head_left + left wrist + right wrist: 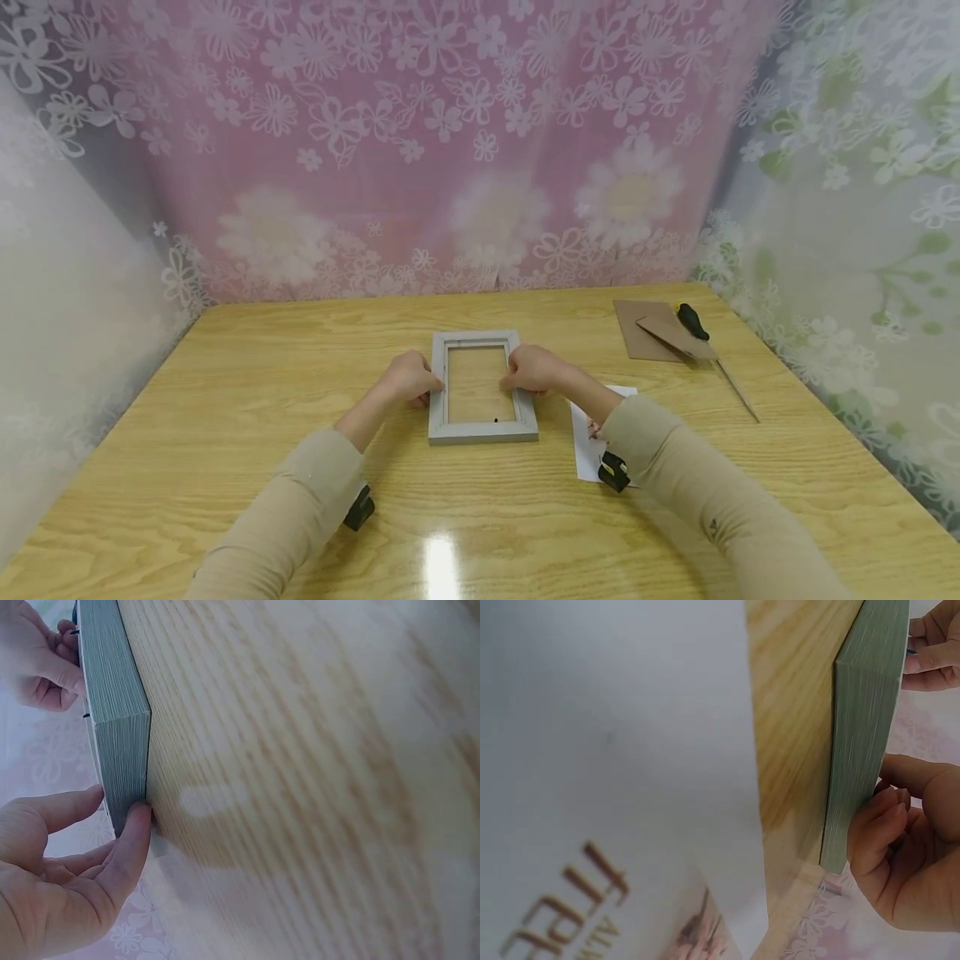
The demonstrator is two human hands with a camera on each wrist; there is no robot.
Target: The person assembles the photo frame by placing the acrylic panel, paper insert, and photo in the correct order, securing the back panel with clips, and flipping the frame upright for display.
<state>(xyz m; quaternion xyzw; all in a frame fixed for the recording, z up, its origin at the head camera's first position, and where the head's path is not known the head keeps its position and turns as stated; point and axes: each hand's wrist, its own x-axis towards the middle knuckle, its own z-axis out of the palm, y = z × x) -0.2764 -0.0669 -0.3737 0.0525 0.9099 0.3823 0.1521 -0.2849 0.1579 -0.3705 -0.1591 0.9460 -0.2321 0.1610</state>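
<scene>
A grey picture frame (483, 432) lies on the table with its opening bare, the wood showing through. A small black tab sticks out at the inner edge of its near side. My left hand (408, 377) holds the left side, and in the left wrist view its thumb and fingers pinch the frame's edge (124, 750). On the opposite side my right hand (534, 369) grips the frame, its thumb over the inner edge. The right wrist view shows curled fingers (877, 825) against the outer side (855, 742).
To the right, a white printed sheet (587, 450) lies partly under my right forearm. Farther back are a brown board (637, 333), a second brown piece (675, 336) on top, and a screwdriver (692, 322) with a black handle. A flowered curtain (480, 208) hangs behind the table.
</scene>
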